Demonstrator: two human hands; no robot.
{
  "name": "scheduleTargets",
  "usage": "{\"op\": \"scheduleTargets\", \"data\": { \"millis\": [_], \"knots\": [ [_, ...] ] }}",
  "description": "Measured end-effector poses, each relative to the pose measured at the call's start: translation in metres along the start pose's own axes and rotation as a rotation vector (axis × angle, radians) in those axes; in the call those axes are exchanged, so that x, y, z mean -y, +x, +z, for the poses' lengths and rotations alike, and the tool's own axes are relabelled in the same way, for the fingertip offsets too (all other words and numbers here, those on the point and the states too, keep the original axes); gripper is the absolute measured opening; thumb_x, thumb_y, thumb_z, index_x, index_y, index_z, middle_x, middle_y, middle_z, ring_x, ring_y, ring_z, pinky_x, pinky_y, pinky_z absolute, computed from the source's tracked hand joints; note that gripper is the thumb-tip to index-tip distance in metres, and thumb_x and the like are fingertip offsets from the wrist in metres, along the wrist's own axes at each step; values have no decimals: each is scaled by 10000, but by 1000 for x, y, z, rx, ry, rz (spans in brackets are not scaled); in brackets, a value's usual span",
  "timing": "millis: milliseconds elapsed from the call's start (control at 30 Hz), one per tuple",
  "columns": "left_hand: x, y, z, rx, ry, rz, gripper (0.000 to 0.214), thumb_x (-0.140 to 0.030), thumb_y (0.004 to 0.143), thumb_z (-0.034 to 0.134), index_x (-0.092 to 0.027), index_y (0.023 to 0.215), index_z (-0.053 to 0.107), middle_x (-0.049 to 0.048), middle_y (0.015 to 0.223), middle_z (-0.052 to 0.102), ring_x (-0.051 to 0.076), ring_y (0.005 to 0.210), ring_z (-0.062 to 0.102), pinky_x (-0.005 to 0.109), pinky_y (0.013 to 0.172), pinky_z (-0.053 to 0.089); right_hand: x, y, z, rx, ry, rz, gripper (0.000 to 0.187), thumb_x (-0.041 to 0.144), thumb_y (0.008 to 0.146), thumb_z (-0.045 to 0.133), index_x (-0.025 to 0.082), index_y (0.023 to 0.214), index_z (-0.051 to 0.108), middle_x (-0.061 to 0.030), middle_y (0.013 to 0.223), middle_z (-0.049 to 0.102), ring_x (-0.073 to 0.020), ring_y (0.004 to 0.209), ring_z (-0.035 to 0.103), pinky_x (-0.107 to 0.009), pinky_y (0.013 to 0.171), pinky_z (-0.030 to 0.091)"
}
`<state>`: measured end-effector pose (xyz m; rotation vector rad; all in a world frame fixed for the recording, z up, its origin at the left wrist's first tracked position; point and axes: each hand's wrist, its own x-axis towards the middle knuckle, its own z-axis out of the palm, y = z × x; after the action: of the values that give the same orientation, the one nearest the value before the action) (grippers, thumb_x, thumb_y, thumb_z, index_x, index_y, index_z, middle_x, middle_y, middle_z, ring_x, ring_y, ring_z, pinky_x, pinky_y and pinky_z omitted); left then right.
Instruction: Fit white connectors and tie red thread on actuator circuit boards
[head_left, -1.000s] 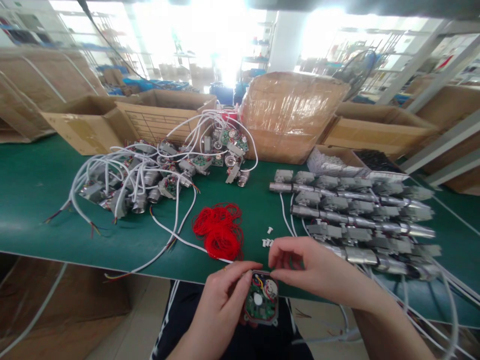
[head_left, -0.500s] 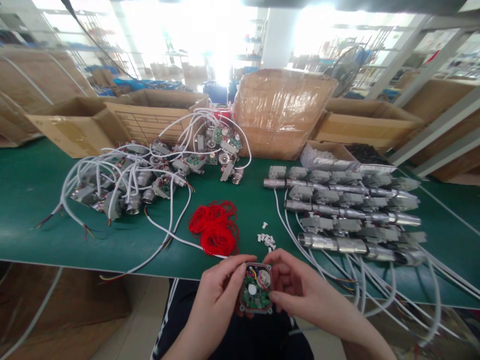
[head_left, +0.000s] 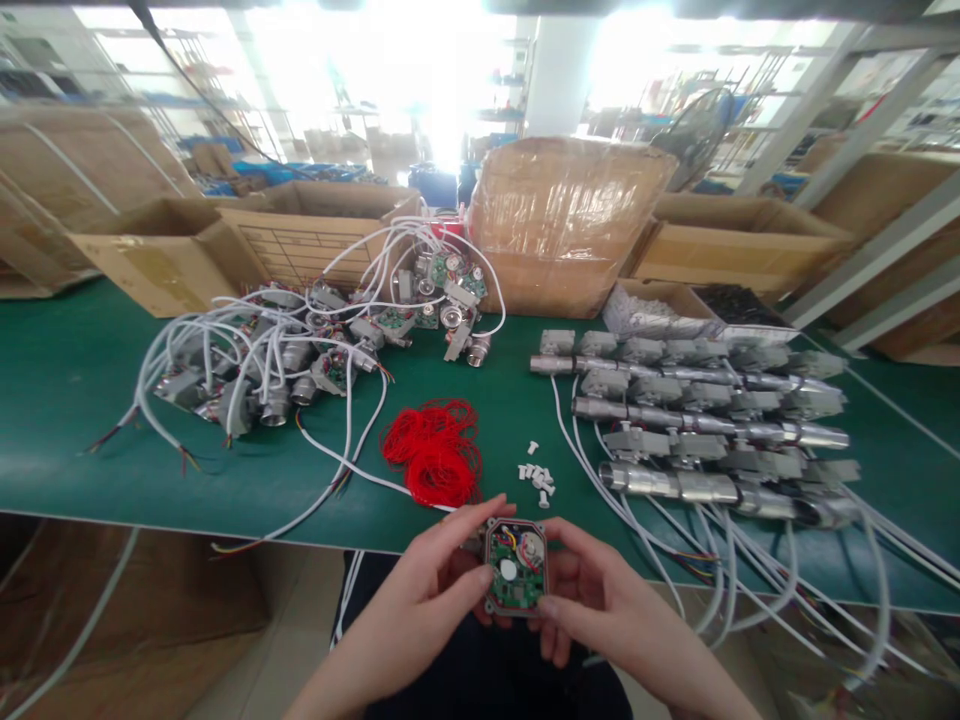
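Note:
Between my two hands, at the table's front edge, is a small square grey housing point(head_left: 515, 566) with its inside facing up. A green circuit board, a round white part and red, yellow and blue wires show in it. My left hand point(head_left: 444, 578) grips its left side, thumb on the rim. My right hand point(head_left: 592, 580) holds the right side, thumb at the lower right corner and fingers curled beneath. Just beyond lie a bundle of red cord point(head_left: 433, 455) and several small white plastic pieces point(head_left: 537, 474). The housing's underside is hidden.
A heap of metal fittings with open circuit housings and white cables point(head_left: 262, 365) covers the left of the green table point(head_left: 67, 480). Rows of assembled units point(head_left: 690, 430) lie at right, cables hanging over the edge. Cardboard boxes point(head_left: 574, 225) line the back.
The housing has risen slightly in view. My left thumb has slid down along its rim, and my right fingers have moved from its upper corner to underneath.

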<state>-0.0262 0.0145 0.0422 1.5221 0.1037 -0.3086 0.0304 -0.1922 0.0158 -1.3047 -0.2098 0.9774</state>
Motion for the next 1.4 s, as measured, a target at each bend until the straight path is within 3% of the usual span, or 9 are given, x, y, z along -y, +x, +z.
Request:
{"op": "scheduleTargets", "data": {
  "millis": [167,433,500,633,733,833,1133,1300,1400],
  "knots": [
    [1,0,-2,73,-75,-22,631,-278,847,650,-256,1465,523,114,1564,484,301,1166,684,382,872,611,0,1,-1,2,-33,-3,491,355,788,795,191,1163,523,23,780,672,-102,565,650,-182,515,507],
    [5,1,4,5,21,-18,710,-212,761,702,-250,1448,531,117,1515,529,284,1113,692,426,983,562,-5,0,7,-86,-68,-26,476,294,763,768,230,1166,521,17,842,693,-101,561,595,-176,472,451],
    [6,1,6,-34,41,0,722,-191,728,709,-249,1430,551,107,1492,552,285,1137,677,413,994,554,-1,1,12,-88,-79,-46,450,275,758,766,230,1139,531,-4,903,709,-132,654,644,-210,548,497],
    [6,3,7,-53,31,11,729,-189,715,698,-245,1427,553,109,1479,559,278,1113,680,389,945,566,7,2,17,-71,-53,-124,374,233,768,750,234,1085,550,-32,1024,713,-190,930,698,-313,853,547],
    [4,2,3,14,-36,-30,725,-223,752,678,-229,1457,511,133,1514,518,250,1003,709,377,873,575,7,1,12,-43,-52,-82,453,251,784,745,233,1179,526,-17,965,692,-154,788,670,-263,706,553],
    [1,1,0,56,-118,-67,731,-231,764,659,-208,1471,475,144,1500,528,223,939,712,357,835,568,3,-2,5,-20,-54,-18,554,254,779,759,226,1265,495,7,872,658,-123,646,604,-193,518,479],
    [-1,2,2,45,-179,-81,698,-217,743,664,-235,1425,519,116,1451,570,213,918,717,343,821,569,-12,-3,1,-28,61,-48,661,288,813,786,276,1395,474,-1,899,663,-140,687,622,-206,548,487],
    [2,1,2,35,-44,-52,837,-179,703,688,-220,1499,435,68,1054,750,230,880,720,344,831,568,-11,-1,11,-76,86,-81,834,358,779,846,334,1480,394,-20,1007,690,-148,684,620,-237,582,497],
    [1,2,4,-48,148,38,751,-171,705,676,-228,1438,524,67,1085,750,198,757,701,300,732,573,-14,3,18,-139,84,-123,845,406,761,861,327,1474,414,-53,1118,693,-173,738,636,-269,629,517]
  ]
}}
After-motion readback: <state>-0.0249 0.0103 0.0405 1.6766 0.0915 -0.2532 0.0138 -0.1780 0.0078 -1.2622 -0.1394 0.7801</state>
